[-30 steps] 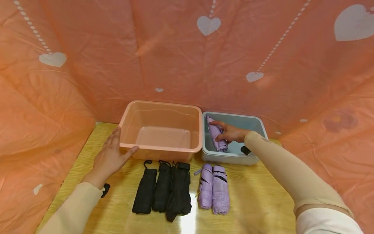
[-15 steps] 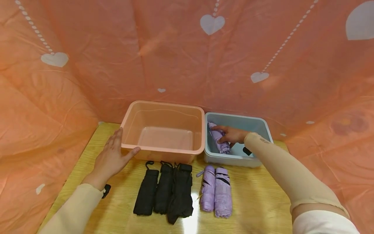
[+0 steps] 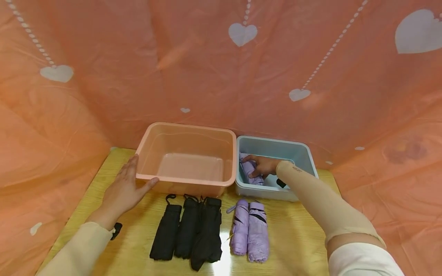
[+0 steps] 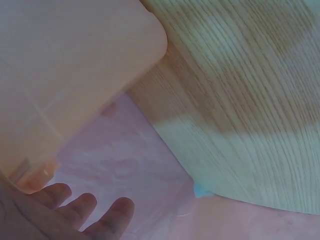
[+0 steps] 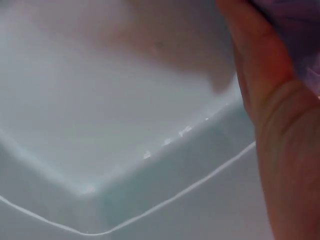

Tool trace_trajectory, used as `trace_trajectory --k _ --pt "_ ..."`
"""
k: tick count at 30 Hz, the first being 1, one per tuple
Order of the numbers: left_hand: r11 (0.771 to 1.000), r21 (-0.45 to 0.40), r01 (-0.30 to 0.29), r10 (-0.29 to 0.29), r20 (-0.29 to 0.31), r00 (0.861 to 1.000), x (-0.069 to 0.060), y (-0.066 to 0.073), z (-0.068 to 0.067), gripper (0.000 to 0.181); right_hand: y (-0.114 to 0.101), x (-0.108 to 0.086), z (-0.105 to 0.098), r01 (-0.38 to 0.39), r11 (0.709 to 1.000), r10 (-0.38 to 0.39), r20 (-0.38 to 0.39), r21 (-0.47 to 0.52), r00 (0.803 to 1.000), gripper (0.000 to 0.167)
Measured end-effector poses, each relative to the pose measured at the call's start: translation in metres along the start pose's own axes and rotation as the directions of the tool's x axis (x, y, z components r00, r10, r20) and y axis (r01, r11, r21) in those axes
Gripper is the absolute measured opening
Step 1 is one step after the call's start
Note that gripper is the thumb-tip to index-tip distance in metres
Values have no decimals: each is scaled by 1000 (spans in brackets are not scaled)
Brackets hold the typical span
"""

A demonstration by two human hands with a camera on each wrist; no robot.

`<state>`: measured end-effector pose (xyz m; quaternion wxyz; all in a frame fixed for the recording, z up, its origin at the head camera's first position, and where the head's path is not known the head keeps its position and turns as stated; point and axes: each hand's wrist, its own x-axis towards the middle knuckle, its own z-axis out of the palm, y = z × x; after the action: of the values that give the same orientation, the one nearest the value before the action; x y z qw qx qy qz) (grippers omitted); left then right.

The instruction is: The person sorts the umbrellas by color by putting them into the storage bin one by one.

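Note:
Inside the blue-grey bin [image 3: 304, 153], my right hand [image 3: 264, 166] grips a folded purple umbrella [image 3: 248, 168] along the bin's left side. The right wrist view shows only part of that hand [image 5: 270, 80], with a bit of purple fabric [image 5: 295, 25] at the upper right corner. At the left end of the peach bin [image 3: 193, 189], my left hand [image 3: 122, 189] rests on the rim with fingers spread and thumb along the front edge. Its fingers [image 4: 117, 215] look straight beside the bin wall [image 4: 75, 65] in the left wrist view.
In front of the peach bin lie three folded black umbrellas [image 3: 188, 230] side by side. Two folded purple umbrellas [image 3: 248, 232] lie before the blue-grey bin. The wooden table [image 3: 297, 230] meets a pink-orange cloth [image 3: 193, 69] with hearts behind and at the sides.
My right hand has lowered the purple umbrella deeper into the blue-grey bin, toward its floor. My left hand keeps its place on the peach bin; the head view has shifted slightly.

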<state>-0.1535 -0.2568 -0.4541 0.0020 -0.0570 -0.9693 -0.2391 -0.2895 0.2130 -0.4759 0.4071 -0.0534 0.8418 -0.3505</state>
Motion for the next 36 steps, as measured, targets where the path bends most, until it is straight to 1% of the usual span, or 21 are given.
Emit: trace_trajectory --k 3,7,10,14,17,20,23,24,27,29,31,33,36 --pt "1000 1 -10 10 -11 1000 0 -2 -1 107 2 6 6 11 1000 -11 -9 -3 1000 74" --pt "1000 -1 -29 29 -1 1000 7 0 2 106 10 4 10 21 999 -21 -20 27 1000 75" --pt "1000 -3 -30 30 9 999 11 1 4 107 13 0 10 15 1000 -15 14 22 1000 77" --pt "999 -5 -37 37 28 999 16 4 5 107 15 -4 6 -19 1000 20 45 -15 999 80" --pt "999 3 -49 49 36 998 21 6 5 108 14 -9 1 -37 999 39 40 -30 998 83" --pt "998 7 -59 59 38 998 27 7 6 107 8 -18 -7 -38 999 38 26 -26 999 87" --pt "998 7 -59 59 41 997 34 6 8 108 0 -32 -19 -18 1000 18 3 -15 1000 90" --pt "998 6 -58 58 46 997 36 6 9 108 -3 -37 -23 -7 1000 7 -10 -8 1000 91" --pt "999 0 -55 55 56 997 42 4 10 108 -13 -58 -34 64 998 -64 -59 -11 996 91" --pt "999 0 -50 50 54 997 45 1 9 108 -23 -75 -39 123 992 -123 -101 -6 987 91" --pt "999 -4 -41 41 42 998 48 -2 7 109 -33 -95 -41 196 981 -195 -144 -7 970 90" --pt "999 -9 -31 32 32 999 50 -5 5 110 -40 -116 -40 264 964 -265 -179 -30 947 88" --pt "1000 -17 -18 18 30 999 53 -10 4 110 -40 -146 -29 355 929 -370 -223 -104 902 85"
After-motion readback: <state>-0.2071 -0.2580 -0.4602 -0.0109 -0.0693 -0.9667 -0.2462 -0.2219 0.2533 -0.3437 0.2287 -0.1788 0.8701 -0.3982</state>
